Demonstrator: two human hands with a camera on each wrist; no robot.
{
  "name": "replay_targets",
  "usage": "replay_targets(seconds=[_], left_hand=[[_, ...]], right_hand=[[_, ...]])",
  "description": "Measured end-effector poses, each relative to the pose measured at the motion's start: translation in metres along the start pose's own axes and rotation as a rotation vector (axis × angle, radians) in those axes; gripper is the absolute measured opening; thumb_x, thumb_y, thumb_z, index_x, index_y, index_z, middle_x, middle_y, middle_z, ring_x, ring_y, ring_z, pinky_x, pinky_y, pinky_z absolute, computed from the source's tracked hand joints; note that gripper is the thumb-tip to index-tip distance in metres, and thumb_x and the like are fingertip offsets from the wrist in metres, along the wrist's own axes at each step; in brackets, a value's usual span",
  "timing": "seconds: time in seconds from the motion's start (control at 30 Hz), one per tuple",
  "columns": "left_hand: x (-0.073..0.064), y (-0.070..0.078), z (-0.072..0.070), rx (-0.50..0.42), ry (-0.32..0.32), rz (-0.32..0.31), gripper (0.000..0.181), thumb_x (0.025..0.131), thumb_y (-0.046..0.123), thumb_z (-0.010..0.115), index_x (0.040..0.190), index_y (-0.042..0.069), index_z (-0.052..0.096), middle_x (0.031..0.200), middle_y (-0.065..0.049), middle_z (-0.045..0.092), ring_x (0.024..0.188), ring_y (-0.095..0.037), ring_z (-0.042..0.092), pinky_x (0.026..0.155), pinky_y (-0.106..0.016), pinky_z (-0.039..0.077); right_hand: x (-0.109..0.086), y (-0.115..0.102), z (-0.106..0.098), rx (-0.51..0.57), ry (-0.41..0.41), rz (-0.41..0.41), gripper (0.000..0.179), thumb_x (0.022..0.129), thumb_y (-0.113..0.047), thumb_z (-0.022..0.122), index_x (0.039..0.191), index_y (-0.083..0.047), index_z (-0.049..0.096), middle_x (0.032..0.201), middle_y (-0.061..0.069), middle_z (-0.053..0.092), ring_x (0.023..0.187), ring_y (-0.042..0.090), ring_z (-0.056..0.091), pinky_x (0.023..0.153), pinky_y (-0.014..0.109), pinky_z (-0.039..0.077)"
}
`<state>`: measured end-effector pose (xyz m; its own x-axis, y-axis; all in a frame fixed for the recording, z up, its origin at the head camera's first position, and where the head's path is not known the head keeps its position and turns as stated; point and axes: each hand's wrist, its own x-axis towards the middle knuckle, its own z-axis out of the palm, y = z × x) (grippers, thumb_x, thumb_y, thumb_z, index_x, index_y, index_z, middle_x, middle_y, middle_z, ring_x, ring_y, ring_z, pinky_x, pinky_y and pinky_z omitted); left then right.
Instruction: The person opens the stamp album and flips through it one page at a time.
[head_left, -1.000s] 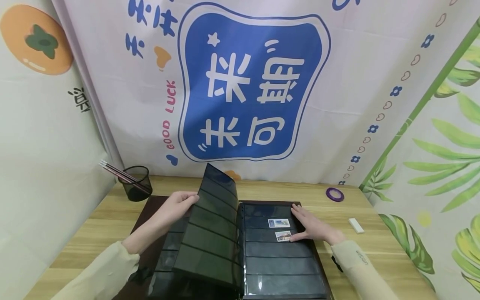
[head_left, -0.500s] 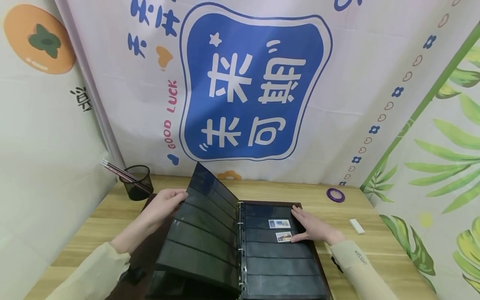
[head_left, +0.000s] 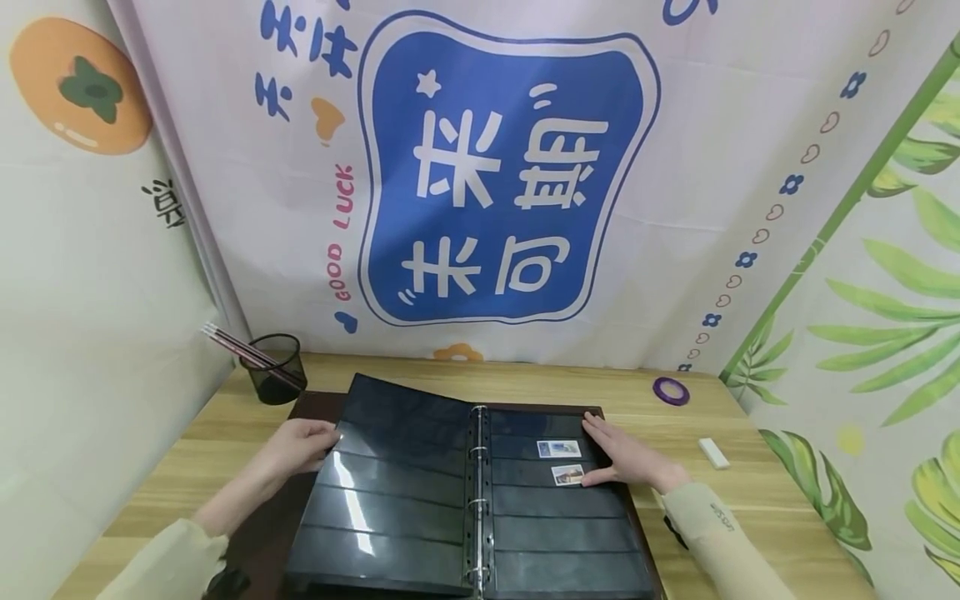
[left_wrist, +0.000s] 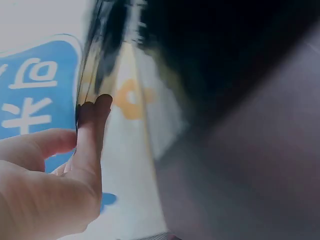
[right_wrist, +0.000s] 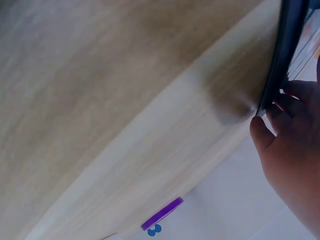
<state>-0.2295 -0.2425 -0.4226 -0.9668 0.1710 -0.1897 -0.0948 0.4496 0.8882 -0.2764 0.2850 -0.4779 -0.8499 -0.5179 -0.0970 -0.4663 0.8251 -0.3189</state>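
Just behind our bare left hand (head_left: 300, 443), we are wearing a loose, pale cream left sleeve (head_left: 161, 565), its edge wrinkling at the wrist. Behind our bare right hand (head_left: 621, 450), a matching right sleeve (head_left: 738, 554) is carrying small dark lettering (head_left: 723, 517), which we are finding too tiny for reading. A small black piece (head_left: 675, 531) is showing beside the right cuff.

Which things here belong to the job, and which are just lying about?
In the job:
- album
- page, pinched at its edge by the left hand
- two stamps on the facing page, where the right hand rests

Apparently just lying about:
- black cup holding pencils
- purple ring
- small white block
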Motion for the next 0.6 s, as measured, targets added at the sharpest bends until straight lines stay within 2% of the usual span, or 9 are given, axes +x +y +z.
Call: replay_targets(seconds=[0.1,0.17,0.37,0.47,0.6], left_hand=[[0.0,-0.011,0.001,0.079,0.046,-0.032,0.042,0.101,0.014,0.053,0.127,-0.018,0.056,0.117,-0.027,0.067,0.098,-0.019,0.069,0.075,-0.028,0.061],[0.002,-0.017,0.004,0.102,0.063,-0.03,0.041,0.1,0.013,0.056,0.126,-0.019,0.057,0.122,-0.031,0.065,0.101,-0.024,0.07,0.076,-0.032,0.062],[0.003,-0.027,0.014,0.192,0.121,0.004,0.043,0.092,0.011,0.068,0.121,-0.019,0.059,0.107,-0.03,0.071,0.087,-0.03,0.075,0.069,-0.036,0.062],[0.003,-0.029,0.019,0.316,0.173,0.062,0.041,0.088,0.013,0.073,0.116,-0.016,0.063,0.094,-0.021,0.076,0.074,-0.022,0.074,0.065,-0.036,0.061],[0.003,-0.032,0.028,0.527,0.266,0.179,0.038,0.081,0.014,0.079,0.107,-0.012,0.068,0.08,-0.009,0.074,0.061,-0.011,0.061,0.061,-0.032,0.054]], right_hand=[[0.0,-0.001,0.001,-0.006,0.004,-0.002,0.106,0.082,-0.06,0.071,0.153,0.007,0.029,0.161,0.029,0.022,0.147,0.049,0.028,0.114,0.061,0.032],[0.0,0.0,0.001,-0.005,0.005,0.006,0.106,0.082,-0.06,0.071,0.153,0.006,0.029,0.162,0.028,0.022,0.147,0.048,0.027,0.115,0.061,0.032],[0.0,0.003,0.002,-0.01,0.006,0.012,0.107,0.081,-0.062,0.07,0.153,0.005,0.029,0.162,0.026,0.022,0.148,0.047,0.027,0.115,0.06,0.032],[0.0,0.005,0.004,-0.006,0.009,0.008,0.107,0.081,-0.063,0.069,0.153,0.005,0.029,0.162,0.026,0.022,0.147,0.047,0.028,0.115,0.06,0.032],[0.001,0.01,0.005,0.013,0.008,0.007,0.105,0.082,-0.064,0.068,0.155,0.002,0.029,0.163,0.023,0.022,0.148,0.046,0.027,0.115,0.06,0.031]])
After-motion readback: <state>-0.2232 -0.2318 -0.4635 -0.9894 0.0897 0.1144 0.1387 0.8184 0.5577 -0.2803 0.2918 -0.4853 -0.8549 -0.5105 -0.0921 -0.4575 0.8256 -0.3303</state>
